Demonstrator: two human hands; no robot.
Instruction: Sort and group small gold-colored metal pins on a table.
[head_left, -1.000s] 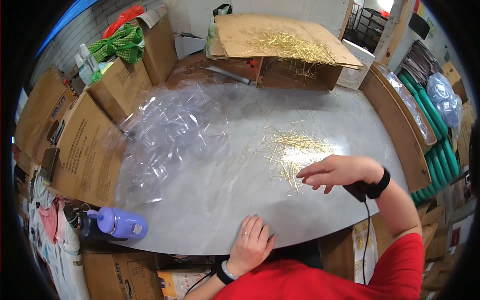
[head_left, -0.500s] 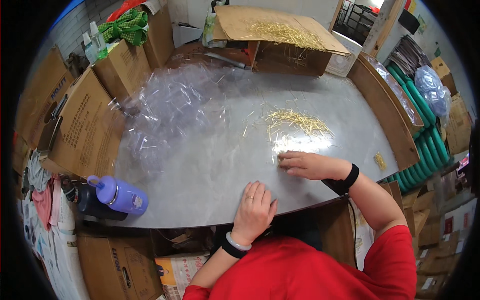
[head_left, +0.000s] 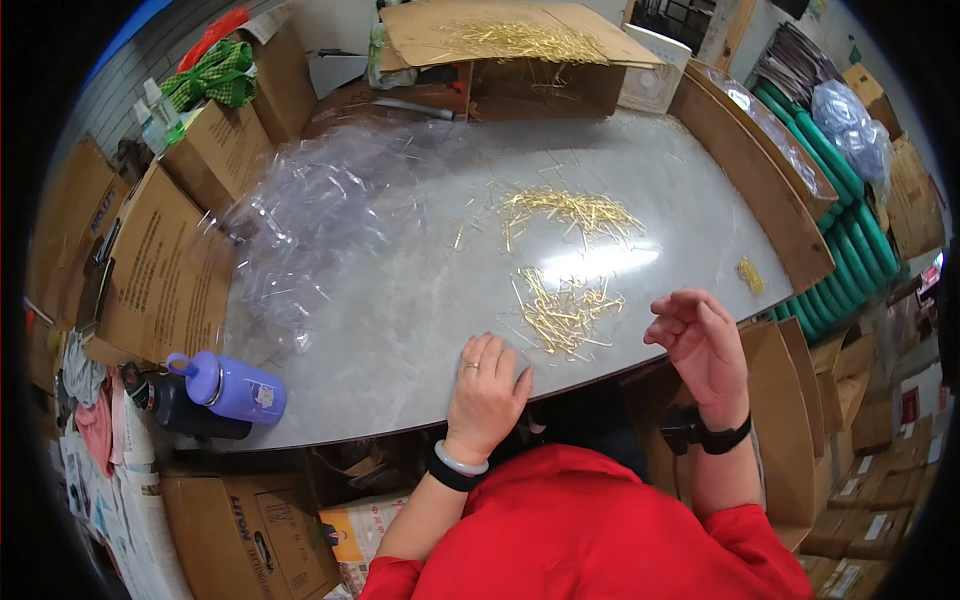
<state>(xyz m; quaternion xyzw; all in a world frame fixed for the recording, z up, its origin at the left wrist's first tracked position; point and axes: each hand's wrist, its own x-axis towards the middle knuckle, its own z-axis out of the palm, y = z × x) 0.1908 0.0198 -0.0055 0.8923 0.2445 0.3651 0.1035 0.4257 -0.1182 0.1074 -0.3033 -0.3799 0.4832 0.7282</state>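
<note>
My left hand [head_left: 487, 398] lies flat on the near edge of the grey table [head_left: 400, 350], fingers stretched out, holding nothing. To the right, my right hand [head_left: 700, 345] is lifted near the table's edge, its fingers loosely bent and apart, with nothing visible in them. Between the hands, a loose pile of thin gold wire pieces [head_left: 565, 315] is spread on the table, touched by neither hand. Some of the pieces look bent at one end. Beyond it is a second gold wire pile [head_left: 575, 215]. A small gold wire bundle [head_left: 750, 275] sits near the right edge.
Clear plastic pieces [head_left: 310, 215] heap up on the left. A purple bottle [head_left: 240, 388] lies by the near left corner beside a black bottle [head_left: 190, 408]. At the back, a cardboard box [head_left: 540, 90] carries more gold wires on top. A cardboard strip [head_left: 755, 185] borders the right side.
My right hand has left the table surface and moved right and toward me, turning over. The near wire pile now shows uncovered. My left hand stays on the table; the view has shifted slightly.
</note>
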